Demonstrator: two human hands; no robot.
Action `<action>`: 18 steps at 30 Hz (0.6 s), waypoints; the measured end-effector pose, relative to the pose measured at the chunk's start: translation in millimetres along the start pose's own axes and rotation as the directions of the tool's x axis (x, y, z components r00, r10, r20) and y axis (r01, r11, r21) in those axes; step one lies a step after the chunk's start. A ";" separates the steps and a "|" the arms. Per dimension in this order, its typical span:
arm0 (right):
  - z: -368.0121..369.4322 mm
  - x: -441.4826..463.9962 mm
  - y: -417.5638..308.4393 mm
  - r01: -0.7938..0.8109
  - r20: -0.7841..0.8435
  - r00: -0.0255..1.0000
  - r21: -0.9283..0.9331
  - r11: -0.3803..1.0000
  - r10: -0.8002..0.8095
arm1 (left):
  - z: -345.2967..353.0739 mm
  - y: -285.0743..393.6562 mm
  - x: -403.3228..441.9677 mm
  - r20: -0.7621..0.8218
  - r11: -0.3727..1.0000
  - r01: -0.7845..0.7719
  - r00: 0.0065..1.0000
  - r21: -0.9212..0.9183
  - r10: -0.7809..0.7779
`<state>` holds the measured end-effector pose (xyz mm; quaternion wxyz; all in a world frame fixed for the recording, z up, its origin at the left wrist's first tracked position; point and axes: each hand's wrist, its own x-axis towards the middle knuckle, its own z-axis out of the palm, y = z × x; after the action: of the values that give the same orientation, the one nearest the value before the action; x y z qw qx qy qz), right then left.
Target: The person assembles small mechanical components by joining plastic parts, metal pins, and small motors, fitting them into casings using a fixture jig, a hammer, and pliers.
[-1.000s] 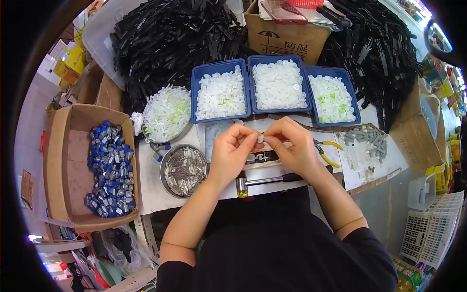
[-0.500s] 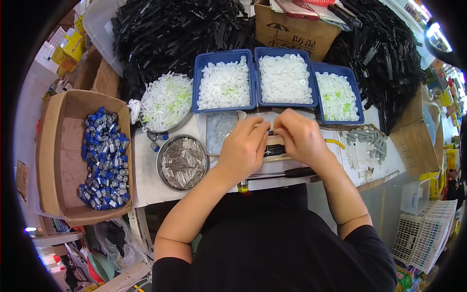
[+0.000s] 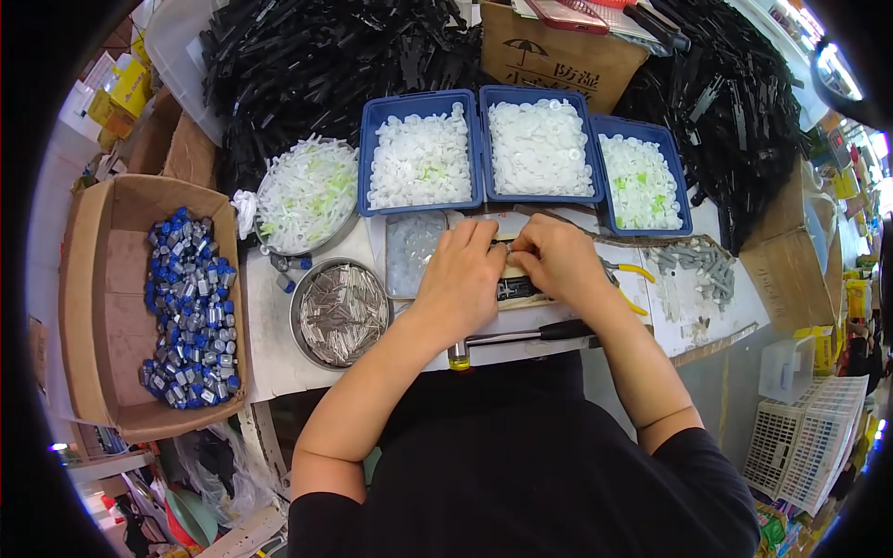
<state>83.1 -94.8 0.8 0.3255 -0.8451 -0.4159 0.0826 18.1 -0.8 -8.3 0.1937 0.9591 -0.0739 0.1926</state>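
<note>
My left hand (image 3: 463, 277) and my right hand (image 3: 560, 263) meet over a black part (image 3: 517, 287) lying in a pale holder at the table's front. The fingers of both hands are pressed together at its upper end, and what they pinch is too small to make out. A hammer (image 3: 530, 335) lies just below the holder. Yellow-handled pliers (image 3: 635, 272) are right of my right hand. To the left, a clear tray (image 3: 406, 256) of small translucent pieces touches the area beside my left hand. A round metal bowl (image 3: 340, 313) holds thin metal pieces.
Three blue trays (image 3: 479, 153) of white pieces stand behind my hands. A plate (image 3: 308, 195) of white and green strips is left of them. A carton (image 3: 88, 307) with blue-and-silver parts is far left. Black strips (image 3: 316, 74) are heaped behind; grey pieces (image 3: 707, 265) lie right.
Both hands have come down from above the holder onto the black part, and the left hand's fingers now lie flatter. The camera view has shifted slightly.
</note>
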 end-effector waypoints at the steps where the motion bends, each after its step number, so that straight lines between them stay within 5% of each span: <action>1: 3.1 -1.5 -0.9 -0.009 -0.065 0.998 -0.020 1.000 0.008 | -0.2 -0.2 0.1 0.000 1.000 0.003 1.000 -0.007 -0.003; 5: 11.2 -5.7 -6.0 -0.057 -0.156 0.987 -0.072 0.996 0.045 | -1.8 -1.1 0.9 0.009 1.000 -0.014 1.000 -0.005 0.014; 7: 13.5 -6.8 -6.0 0.039 -0.218 0.974 -0.099 0.994 -0.060 | -1.7 -3.0 1.6 0.019 1.000 -0.020 1.000 0.006 0.019; 13: 12.2 3.3 -8.3 -0.051 -0.193 0.981 -0.119 0.992 0.027 | -3.1 -7.9 3.9 0.023 0.999 -0.032 0.999 -0.031 0.032; 16: -2.6 2.6 2.1 0.090 -0.233 0.968 -0.041 0.995 -0.097 | -18.8 -18.3 -9.5 -0.034 0.998 -0.054 0.998 0.009 0.055; 18: -32.7 1.8 1.9 -0.193 -0.271 0.949 -0.085 0.978 0.164 | -53.0 -21.8 -27.1 0.166 0.987 0.162 0.973 0.003 -0.160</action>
<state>98.8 -110.0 25.2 0.3218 -0.8994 -0.2950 -0.0238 -20.0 42.2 18.6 0.2067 0.9736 -0.0129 0.0954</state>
